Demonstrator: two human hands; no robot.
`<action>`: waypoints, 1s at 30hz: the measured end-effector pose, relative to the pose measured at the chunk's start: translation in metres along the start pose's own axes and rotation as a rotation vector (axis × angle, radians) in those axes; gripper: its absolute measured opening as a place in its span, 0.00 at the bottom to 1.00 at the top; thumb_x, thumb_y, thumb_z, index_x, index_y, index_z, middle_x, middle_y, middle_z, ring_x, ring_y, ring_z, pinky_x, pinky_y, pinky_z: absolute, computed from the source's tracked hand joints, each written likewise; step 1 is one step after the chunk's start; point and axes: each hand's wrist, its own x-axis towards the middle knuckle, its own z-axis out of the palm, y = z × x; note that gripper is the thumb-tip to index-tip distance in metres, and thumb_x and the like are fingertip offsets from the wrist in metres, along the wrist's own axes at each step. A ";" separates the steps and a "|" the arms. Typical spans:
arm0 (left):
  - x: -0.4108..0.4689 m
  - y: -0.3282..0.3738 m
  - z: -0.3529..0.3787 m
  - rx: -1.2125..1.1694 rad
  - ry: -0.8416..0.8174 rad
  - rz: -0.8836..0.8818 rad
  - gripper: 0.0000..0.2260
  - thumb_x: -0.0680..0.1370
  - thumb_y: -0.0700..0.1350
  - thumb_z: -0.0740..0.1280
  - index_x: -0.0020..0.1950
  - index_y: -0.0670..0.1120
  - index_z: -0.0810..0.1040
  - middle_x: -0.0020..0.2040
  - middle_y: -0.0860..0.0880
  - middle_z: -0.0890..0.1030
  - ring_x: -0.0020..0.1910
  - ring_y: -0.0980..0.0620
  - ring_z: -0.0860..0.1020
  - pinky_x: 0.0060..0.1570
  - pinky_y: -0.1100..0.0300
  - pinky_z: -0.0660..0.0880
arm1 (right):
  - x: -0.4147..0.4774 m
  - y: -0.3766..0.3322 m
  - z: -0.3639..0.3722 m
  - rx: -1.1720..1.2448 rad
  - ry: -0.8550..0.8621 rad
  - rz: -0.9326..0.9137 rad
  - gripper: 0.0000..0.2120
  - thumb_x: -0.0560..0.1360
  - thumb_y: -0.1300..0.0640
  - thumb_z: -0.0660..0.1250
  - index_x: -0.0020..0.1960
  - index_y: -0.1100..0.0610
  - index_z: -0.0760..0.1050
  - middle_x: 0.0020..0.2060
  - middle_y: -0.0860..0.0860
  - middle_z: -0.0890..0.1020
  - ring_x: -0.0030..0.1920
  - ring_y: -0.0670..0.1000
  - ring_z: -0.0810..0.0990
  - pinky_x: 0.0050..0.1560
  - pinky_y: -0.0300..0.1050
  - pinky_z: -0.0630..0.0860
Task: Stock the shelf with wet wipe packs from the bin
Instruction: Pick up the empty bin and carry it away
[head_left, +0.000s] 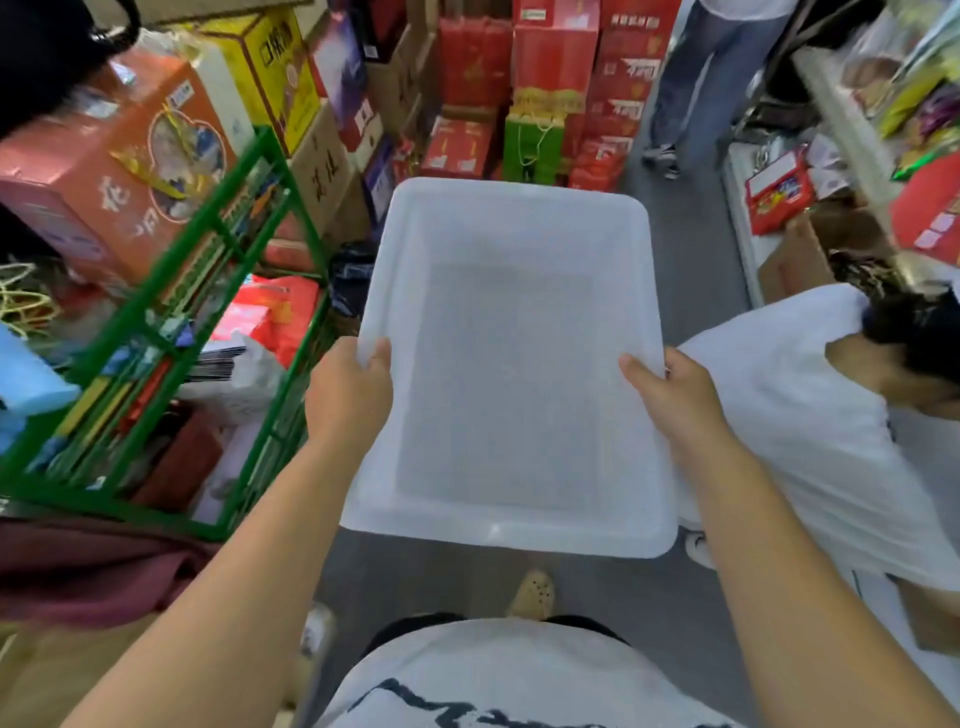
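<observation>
A translucent white plastic bin (511, 208) hangs in the air over the grey aisle floor, held level in front of me. Nothing lies inside it; the floor shows through its bottom. My left hand (348, 389) grips its left rim, thumb over the edge. My right hand (675, 392) grips the right rim the same way. No wet wipe packs are visible. A shelf (852, 119) with snack packets runs along the right side of the aisle.
A green metal rack (208, 291) with bags and boxes stands at my left. Stacked red gift boxes (556, 78) fill the far end. A crouching person in a white shirt (810, 415) is close on my right. Another person's legs (696, 83) stand farther back.
</observation>
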 end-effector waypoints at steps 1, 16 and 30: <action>0.015 0.014 0.010 -0.005 0.003 -0.007 0.12 0.83 0.52 0.61 0.49 0.44 0.73 0.36 0.56 0.71 0.42 0.48 0.70 0.43 0.55 0.63 | 0.021 -0.009 -0.004 0.001 -0.017 -0.001 0.10 0.79 0.51 0.70 0.59 0.51 0.80 0.51 0.45 0.85 0.49 0.47 0.84 0.44 0.42 0.78; 0.285 0.151 0.155 0.009 -0.101 0.095 0.16 0.83 0.54 0.60 0.47 0.41 0.74 0.39 0.48 0.76 0.34 0.52 0.71 0.33 0.56 0.64 | 0.307 -0.075 0.015 0.028 0.113 0.055 0.05 0.81 0.51 0.66 0.55 0.49 0.78 0.47 0.43 0.84 0.49 0.47 0.83 0.46 0.45 0.78; 0.476 0.323 0.303 0.088 -0.341 0.317 0.14 0.84 0.54 0.60 0.45 0.45 0.74 0.38 0.55 0.75 0.35 0.60 0.71 0.32 0.63 0.63 | 0.491 -0.126 -0.023 0.149 0.372 0.158 0.09 0.82 0.47 0.63 0.53 0.51 0.78 0.46 0.48 0.83 0.43 0.46 0.81 0.39 0.41 0.75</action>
